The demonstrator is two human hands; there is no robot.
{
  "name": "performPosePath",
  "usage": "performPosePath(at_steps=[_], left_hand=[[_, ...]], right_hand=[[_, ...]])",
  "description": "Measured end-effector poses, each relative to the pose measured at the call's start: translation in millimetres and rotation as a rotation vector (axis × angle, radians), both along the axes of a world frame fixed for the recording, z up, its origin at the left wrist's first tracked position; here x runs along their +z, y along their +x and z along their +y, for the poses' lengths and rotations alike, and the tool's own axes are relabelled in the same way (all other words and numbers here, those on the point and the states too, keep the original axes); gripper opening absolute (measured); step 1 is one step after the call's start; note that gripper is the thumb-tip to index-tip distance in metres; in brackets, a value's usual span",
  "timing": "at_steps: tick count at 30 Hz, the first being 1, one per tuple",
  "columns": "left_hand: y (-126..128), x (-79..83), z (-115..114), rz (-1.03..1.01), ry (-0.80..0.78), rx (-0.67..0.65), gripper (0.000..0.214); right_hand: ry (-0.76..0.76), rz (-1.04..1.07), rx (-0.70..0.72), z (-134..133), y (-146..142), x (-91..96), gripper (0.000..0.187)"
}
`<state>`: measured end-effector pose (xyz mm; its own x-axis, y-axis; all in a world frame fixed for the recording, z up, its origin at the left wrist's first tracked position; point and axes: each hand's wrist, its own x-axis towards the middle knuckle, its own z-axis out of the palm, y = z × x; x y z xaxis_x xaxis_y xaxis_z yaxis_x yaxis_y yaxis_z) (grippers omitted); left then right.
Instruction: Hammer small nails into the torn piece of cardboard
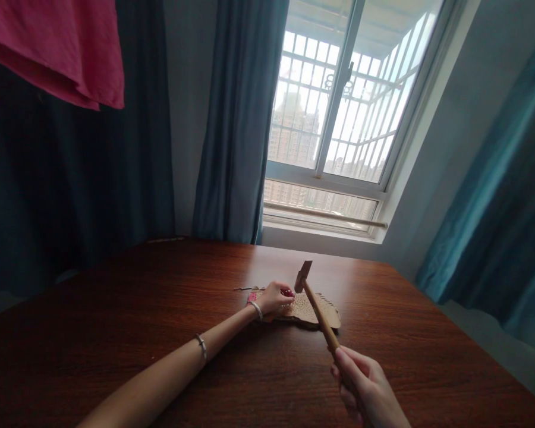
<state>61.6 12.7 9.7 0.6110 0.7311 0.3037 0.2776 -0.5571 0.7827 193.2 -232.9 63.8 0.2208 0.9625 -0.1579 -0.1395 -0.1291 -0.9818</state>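
My right hand [365, 380] is wrapped round the wooden handle of a hammer [321, 315], whose head is raised just above the fingertips of my left hand. My left hand [274, 298] rests over a piece of cardboard [314, 309], thumb and fingers pinched together. Whatever thin thing they pinch, under the hammer head, is too small to make out. Many small dots or holes cover the cardboard, and its left end shows pink-red patches. Its edges are ragged.
The cardboard lies on a large brown wooden table [116, 333]. A thin dark tool [242, 289] lies just left of the cardboard. Behind the table are blue curtains [236, 119] and a barred window [334, 107]. Pink cloth [57, 47] hangs at upper left.
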Motion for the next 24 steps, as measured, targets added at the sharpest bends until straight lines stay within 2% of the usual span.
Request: performPosePath(at_steps=[9, 14, 20, 24], left_hand=[[1, 0.9, -1, 0.026, 0.019, 0.019, 0.020], [0, 1.4, -1, 0.030, 0.020, 0.015, 0.021], [-1, 5.5, -4, 0.020, 0.025, 0.006, 0.020], [-1, 5.6, -4, 0.023, 0.036, 0.015, 0.020]], right_hand=[[0.008, 0.031, 0.023, -1, -1, 5.6, 0.042], [-0.001, 0.028, 0.021, 0, 1, 1.7, 0.043], [0.037, -0.030, -0.050, -1, 9, -4.9, 0.040], [0.050, -0.185, -0.206, -5, 28, -10.8, 0.041]])
